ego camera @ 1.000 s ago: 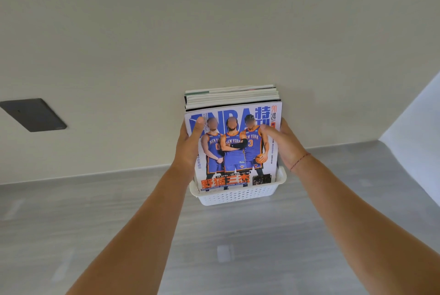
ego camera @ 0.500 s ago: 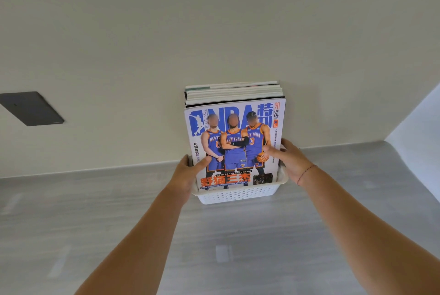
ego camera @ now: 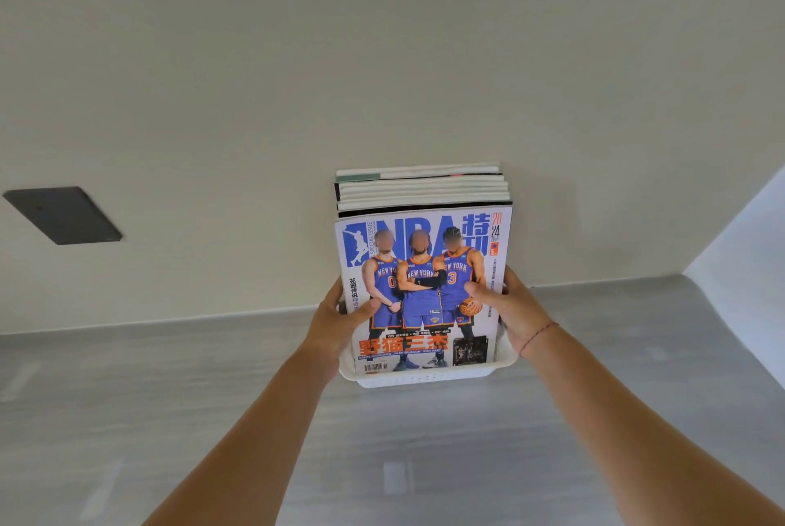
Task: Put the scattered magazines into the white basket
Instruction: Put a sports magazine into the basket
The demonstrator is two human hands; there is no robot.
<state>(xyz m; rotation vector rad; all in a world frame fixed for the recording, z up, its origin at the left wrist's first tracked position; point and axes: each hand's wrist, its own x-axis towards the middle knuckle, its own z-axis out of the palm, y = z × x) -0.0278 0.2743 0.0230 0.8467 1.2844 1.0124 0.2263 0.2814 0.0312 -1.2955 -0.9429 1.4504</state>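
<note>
A white basket (ego camera: 424, 377) stands on the grey floor against the cream wall. Several magazines (ego camera: 422, 188) stand upright in it, their top edges showing. The front one is an NBA magazine (ego camera: 424, 283) with three basketball players in blue uniforms on its cover. My left hand (ego camera: 337, 319) grips the stack's left side, thumb pressed on the cover. My right hand (ego camera: 512, 309) holds the right side, thumb on the cover too. A thin red string circles my right wrist.
A dark grey wall plate (ego camera: 63, 214) sits on the wall to the left. A white surface (ego camera: 747, 245) angles in at the right edge. The grey floor (ego camera: 170, 419) spreads around the basket.
Both hands slid down the sides of the magazine stack, from near its top to about the middle, close to the basket rim. The view moved a little closer.
</note>
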